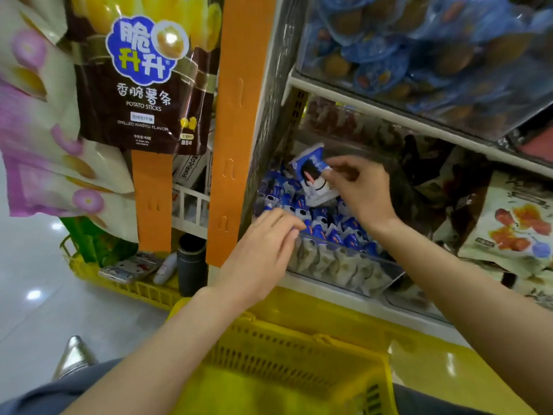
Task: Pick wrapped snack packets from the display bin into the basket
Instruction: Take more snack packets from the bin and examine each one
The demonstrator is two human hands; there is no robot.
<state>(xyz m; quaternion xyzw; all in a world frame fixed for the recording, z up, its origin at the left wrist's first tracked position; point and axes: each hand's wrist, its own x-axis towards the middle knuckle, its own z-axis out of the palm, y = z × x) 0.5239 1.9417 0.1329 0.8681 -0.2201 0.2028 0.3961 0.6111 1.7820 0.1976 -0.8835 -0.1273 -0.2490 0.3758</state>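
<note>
Snack packet [311,175] — blue-white — pinched by right hand [362,187] above display bin [344,265]; left hand [263,250] grasp unclear; bag [143,85] reads "POTATO STICKS".

The person stretches both bare arms forward, the left forearm [167,354] and the right forearm [463,280] wide apart near the body and coming close together at the hands. The left hand [263,250] shows its back, the wrist is almost straight and the fingers bend downward at the knuckles, so I cannot tell if they hold something. The right hand [359,187] is higher and farther forward, palm turned down, and its thumb and first fingers pinch one blue and white packet [309,172] by the edge.
</note>
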